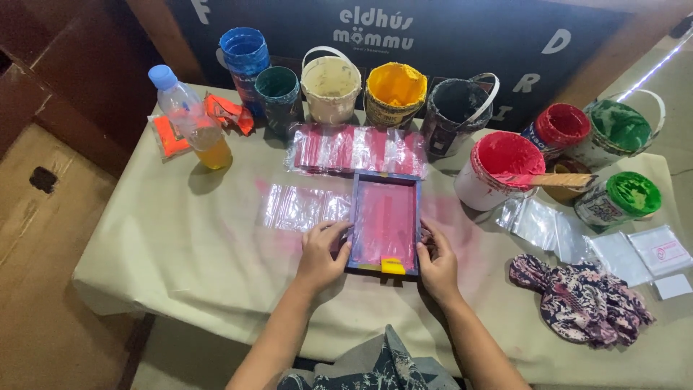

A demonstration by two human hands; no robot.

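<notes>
A small rectangular printing frame (385, 178) with a pink-stained screen lies flat on the cloth-covered table (180, 238). My left hand (321, 254) grips its left edge near the front corner. My right hand (436, 261) holds the right edge opposite. A small yellow piece (393, 266) sits at the frame's near edge. A clear plastic sheet (303, 207) lies under and to the left of the frame. Pink printed plastic bags (356, 150) lie just behind it.
Several open paint tubs line the back: blue (245, 53), teal (278, 88), cream (330, 85), yellow (394, 92), black (456, 106), red (505, 165), green (624, 196). A bottle (189, 117) stands at left. A patterned rag (581, 299) and clear bags (548, 225) lie right.
</notes>
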